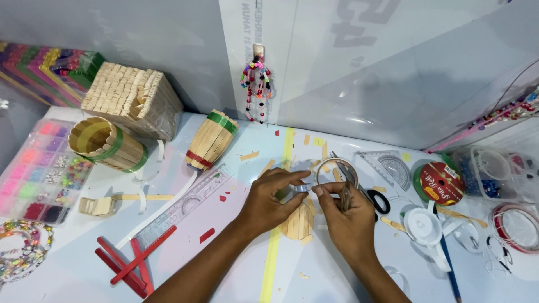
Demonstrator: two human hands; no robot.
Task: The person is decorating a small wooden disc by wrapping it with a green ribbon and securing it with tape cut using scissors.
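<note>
Your left hand [269, 199] and right hand [347, 216] meet over the middle of the white worktop [337, 275]. Left fingers [295, 179] are pinched narrow on a small silvery strip of tape or ribbon [303, 188]; the right fingertips close on its other end, so both hands hold it between them. It's too small to tell which it is. The right hand also seems to grip the blades of the black-handled scissors [365, 193], w/ the handles sticking out to the right.

Directly under your hands lies a flat rounded panel of pale wooden craft sticks [297, 223], on a yellow tape line. A thin clear ring [336, 167] sits just behind the fingers.

Progress, judging by what lies around: finished-looking pieces stand at the back left, i.e. a round stick cup w/ green band [106, 145], a square stick box [132, 98] and a tapered stick holder w/ green and red bands [210, 140]. The flat panel looks bare, no band or trim on it yet, so this piece seems at an early stage. Stick offcuts and red scraps dot the worktop nearby.

Elsewhere: clear ruler [188, 205], red crossed sticks [132, 264], bead tray [39, 171] at the left, red-and-green ribbon spool [441, 182] and white tape roll [424, 224] at the right.
</note>
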